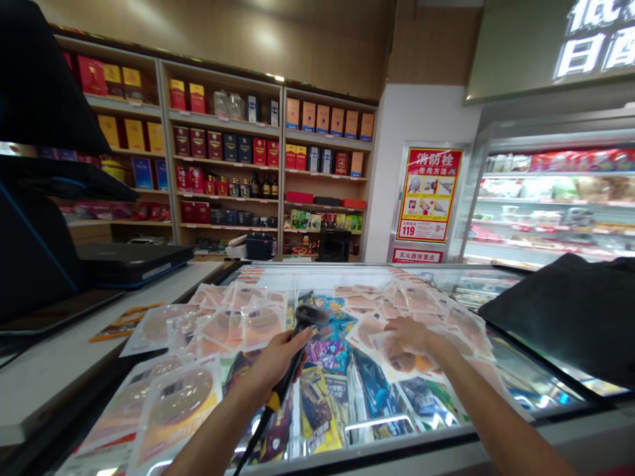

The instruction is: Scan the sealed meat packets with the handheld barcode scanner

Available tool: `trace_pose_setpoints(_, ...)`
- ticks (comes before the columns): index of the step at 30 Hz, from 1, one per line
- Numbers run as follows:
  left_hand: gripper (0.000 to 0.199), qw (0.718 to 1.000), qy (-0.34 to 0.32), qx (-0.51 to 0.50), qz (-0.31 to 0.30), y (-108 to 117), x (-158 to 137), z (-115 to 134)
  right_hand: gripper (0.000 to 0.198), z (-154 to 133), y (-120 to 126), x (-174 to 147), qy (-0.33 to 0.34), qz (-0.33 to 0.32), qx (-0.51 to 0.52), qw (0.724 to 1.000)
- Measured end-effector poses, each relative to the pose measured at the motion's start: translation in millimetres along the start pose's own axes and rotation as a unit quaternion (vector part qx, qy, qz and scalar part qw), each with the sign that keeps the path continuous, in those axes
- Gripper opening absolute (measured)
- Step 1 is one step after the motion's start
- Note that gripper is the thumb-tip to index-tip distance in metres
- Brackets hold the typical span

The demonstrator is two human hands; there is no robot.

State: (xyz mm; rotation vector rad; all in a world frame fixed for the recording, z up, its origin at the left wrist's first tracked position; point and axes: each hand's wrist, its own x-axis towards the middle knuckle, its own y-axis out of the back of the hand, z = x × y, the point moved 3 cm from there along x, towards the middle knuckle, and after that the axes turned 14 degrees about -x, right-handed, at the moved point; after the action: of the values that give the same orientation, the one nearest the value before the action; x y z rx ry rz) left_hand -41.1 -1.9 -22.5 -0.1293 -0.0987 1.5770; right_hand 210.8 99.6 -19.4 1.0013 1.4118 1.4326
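Note:
My left hand (282, 360) is closed around the handle of a black barcode scanner (312, 315) with a yellow band near its cable. Its head points forward over the glass freezer top (297, 272). My right hand (411, 338) has its fingers bent down onto the upper edge of a clear flat packet (399, 362) with a round, pale-brown food in it; the fingertips are partly hidden. Similar packets lie in an overlapping right-hand pile (411, 297) around that hand. More packets (258, 320) are spread to the left of the scanner, some close to the front (178, 396).
Under the glass lie colourful ice-cream wrappers (317, 406). On the left, a white counter (64, 377) bears a black checkout terminal (40, 218). A dark cloth-like object (565, 317) rests at right. Shelves of boxes (223, 145) and a lit chiller (550, 198) stand behind.

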Motion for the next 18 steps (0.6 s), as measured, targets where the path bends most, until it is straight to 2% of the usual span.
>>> trace_pose_setpoints(5,0.037,1.0,0.012,-0.006,0.007,-1,-7,4,0.037,8,-1,13,-0.025,0.068,0.024,0.997)
trace_pose_setpoints(9,0.037,1.0,0.018,-0.024,0.007,4,-12,9,0.019,7,1,30,-0.008,0.15,0.142,0.978)
trace_pose_setpoints(11,0.036,0.999,0.001,-0.039,0.014,7,-16,16,0.018,4,0,40,-0.032,0.207,0.242,0.947)
trace_pose_setpoints(14,0.035,0.998,-0.013,-0.057,0.025,13,-22,26,0.024,-7,-5,54,-0.096,0.292,0.392,0.867)
trace_pose_setpoints(16,0.034,0.997,-0.008,-0.068,0.025,17,-25,32,0.029,-19,-10,62,-0.12,0.323,0.463,0.817)
trace_pose_setpoints(18,0.032,0.996,-0.007,-0.081,0.026,21,-28,35,0.034,-33,-14,69,-0.127,0.339,0.504,0.784)
